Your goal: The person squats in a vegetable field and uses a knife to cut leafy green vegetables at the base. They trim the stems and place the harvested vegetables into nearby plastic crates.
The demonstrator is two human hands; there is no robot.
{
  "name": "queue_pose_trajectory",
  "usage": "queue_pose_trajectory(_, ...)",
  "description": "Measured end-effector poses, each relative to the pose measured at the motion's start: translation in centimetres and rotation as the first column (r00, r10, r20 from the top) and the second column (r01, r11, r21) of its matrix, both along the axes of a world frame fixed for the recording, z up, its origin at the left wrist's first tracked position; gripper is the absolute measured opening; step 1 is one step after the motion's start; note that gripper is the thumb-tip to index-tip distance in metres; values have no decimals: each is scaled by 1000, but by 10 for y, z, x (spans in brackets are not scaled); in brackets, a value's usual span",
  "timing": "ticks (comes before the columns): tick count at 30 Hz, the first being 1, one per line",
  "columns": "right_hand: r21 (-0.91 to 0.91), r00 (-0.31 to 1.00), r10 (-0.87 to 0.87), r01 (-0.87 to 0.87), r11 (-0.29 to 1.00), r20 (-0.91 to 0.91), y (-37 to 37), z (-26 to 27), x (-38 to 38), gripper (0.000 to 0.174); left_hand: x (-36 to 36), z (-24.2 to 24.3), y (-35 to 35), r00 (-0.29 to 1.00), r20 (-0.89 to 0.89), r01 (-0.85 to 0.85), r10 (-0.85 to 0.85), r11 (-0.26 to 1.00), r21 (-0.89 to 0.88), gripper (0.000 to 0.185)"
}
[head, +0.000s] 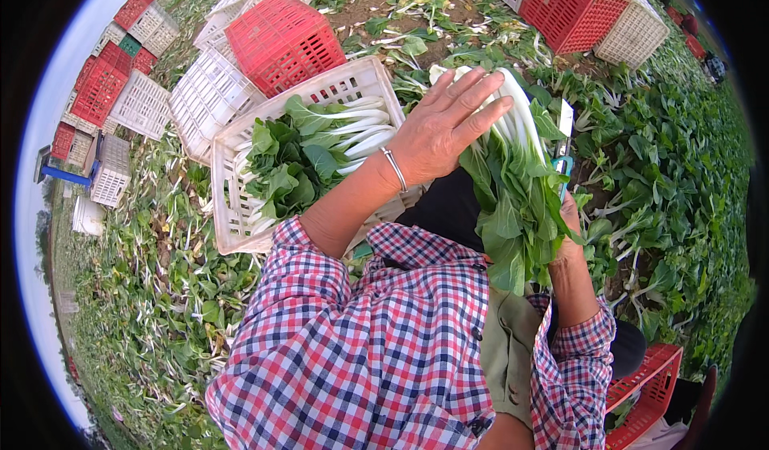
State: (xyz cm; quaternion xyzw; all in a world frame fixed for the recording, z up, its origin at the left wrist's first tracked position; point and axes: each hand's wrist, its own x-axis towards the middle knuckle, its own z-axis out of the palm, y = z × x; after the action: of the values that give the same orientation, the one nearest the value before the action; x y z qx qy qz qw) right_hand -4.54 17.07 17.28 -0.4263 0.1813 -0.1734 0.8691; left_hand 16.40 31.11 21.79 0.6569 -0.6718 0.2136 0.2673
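A bunch of leafy greens with long white stalks [519,126] lies between my hands, its stalk ends up and its leaves hanging down. My left hand [450,126], with a metal bangle at the wrist, rests its palm side against the stalk ends, fingers stretched out. My right hand [569,222] is partly hidden behind the leaves and grips a utility knife with a teal handle [563,168], its blade pointing up beside the stalks. To the left, a white plastic crate [219,210] holds greens laid in rows, white stalks towards its sides.
Red plastic crates [282,41] and white ones [213,98] stand beyond the filled crate. More crates [571,8] sit at the upper right, with stacks at the far left. Uncut greens [667,150] grow at right; trimmed leaves litter the ground. A red crate [649,390] is at lower right.
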Motion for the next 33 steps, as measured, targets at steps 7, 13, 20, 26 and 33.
queue_pose_trajectory(7, 166, 982, 157, -138, 976, -108, 16, 0, 14, 31, 8, 1, 13, 974, 24, 219, -223, 969, 112, 75)
queue_pose_trajectory(13, 241, 966, 254, -236, 941, -47, 33, 19, 32, 40, 7, 8, 40, 986, 101, 123, -135, 986, 109, 57)
queue_pose_trajectory(20, 258, 915, 396, -364, 895, -81, 49, 34, 69, 54, 39, 49, 125, 984, 98, -153, 152, 988, 5, 46)
queue_pose_trajectory(26, 256, 932, 363, -352, 900, 4, 35, 27, 71, 55, 91, 25, 257, 711, 157, -702, 686, 706, 95, 49)
queue_pose_trajectory(33, 310, 961, 278, -266, 913, 8, 26, 17, 62, 51, 98, -139, 341, 450, 161, -626, 878, 182, 758, 89)
